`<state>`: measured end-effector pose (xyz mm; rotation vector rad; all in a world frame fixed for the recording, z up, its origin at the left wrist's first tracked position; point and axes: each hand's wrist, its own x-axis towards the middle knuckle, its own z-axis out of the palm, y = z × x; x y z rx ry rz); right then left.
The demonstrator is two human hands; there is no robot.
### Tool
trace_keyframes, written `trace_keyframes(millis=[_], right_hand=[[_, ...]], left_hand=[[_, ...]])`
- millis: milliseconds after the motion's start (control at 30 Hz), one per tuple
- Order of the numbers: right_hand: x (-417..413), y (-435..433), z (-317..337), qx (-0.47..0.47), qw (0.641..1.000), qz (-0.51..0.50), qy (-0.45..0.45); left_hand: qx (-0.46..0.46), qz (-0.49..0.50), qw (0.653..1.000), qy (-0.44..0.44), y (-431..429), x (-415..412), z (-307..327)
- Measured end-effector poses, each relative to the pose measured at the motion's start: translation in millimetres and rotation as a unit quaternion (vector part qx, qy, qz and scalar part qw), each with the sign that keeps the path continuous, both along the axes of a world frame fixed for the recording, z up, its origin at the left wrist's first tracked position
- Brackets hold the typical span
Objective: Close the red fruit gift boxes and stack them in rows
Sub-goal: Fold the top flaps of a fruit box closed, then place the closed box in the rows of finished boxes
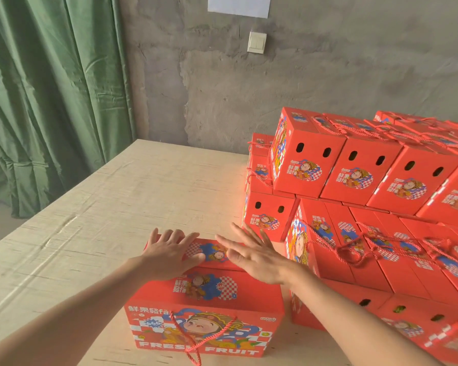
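Presently left hand (pixel 167 256) flat on red box (pixel 206 313) top, right hand (pixel 254 260) splayed above

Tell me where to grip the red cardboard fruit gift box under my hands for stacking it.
Likely its two short ends, palms from left and right: the red cardboard fruit gift box lies flat and wide. The red box stack crowds its right end.

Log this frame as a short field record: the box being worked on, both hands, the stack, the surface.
box in work: red gift box, top flaps down, rope handle hanging in front
left hand: open, flat on the box top
right hand: open, stretched flat above the box top; contact unclear
stack: closed red boxes in stepped rows, right of it
surface: pale wooden table
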<state>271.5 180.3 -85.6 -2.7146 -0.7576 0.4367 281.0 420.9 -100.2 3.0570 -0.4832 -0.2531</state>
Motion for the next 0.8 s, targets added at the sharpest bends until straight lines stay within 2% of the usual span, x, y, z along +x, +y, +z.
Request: trace_keyframes(millis=[100,233,333,500,567,733,800], right_hand=[[-12,5,-19,-0.068,0.994,0.043,-0.077],[-11,5,-20,-0.064,0.995,0.036,-0.072],[-11,6,-20,-0.045,0.996,0.011,-0.079],[-11,9,-19,-0.048,0.992,-0.071,-0.097],[-12,10,-17,-0.057,0.990,-0.081,-0.105],[-13,7,-12,-0.092,0.986,-0.098,-0.094],[-17,2,-10,-0.114,0.985,-0.109,-0.076]], left_hand=[[-0.006,0.003,1.000,-0.013,2,1,-9],[0.000,0.003,1.000,-0.017,1,0,-10],[-0.004,0.023,0.999,-0.045,-9,-13,-9],[-0.084,0.044,0.993,-0.076,-66,-65,-23],[-0.090,0.043,0.991,-0.092,-80,-81,-29],[-0.089,-0.020,0.984,-0.156,-65,-78,-26],[-0.102,-0.057,0.982,-0.146,-55,-68,-22]])
